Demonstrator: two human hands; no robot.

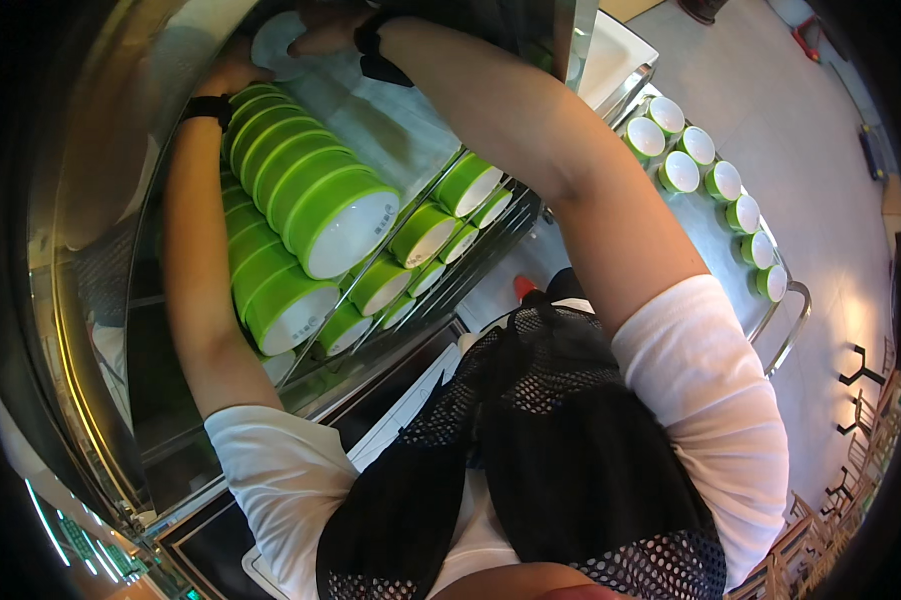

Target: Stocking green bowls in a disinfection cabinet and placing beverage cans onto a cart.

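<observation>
Both of my arms reach deep into a metal cabinet. At the back, a round white bowl or dish (276, 46) sits between my hands. My right hand (329, 36) grips its right rim, partly in shadow. My left hand (239, 66) is against its lower left edge, just beyond the far end of a row of nested green bowls (293, 161). These bowls lie on their sides, white insides facing me, the front one bearing writing. A second nested row of green bowls (259, 266) lies below, beside my left forearm.
Several green bowls (417, 232) fill lower wire racks (360, 281) in the cabinet. To my right stands a metal trolley (709, 240) with several separate green bowls (679, 172) and a bent handle (794, 322). A white tub (615, 56) is behind it. Chairs (859, 412) line the far right.
</observation>
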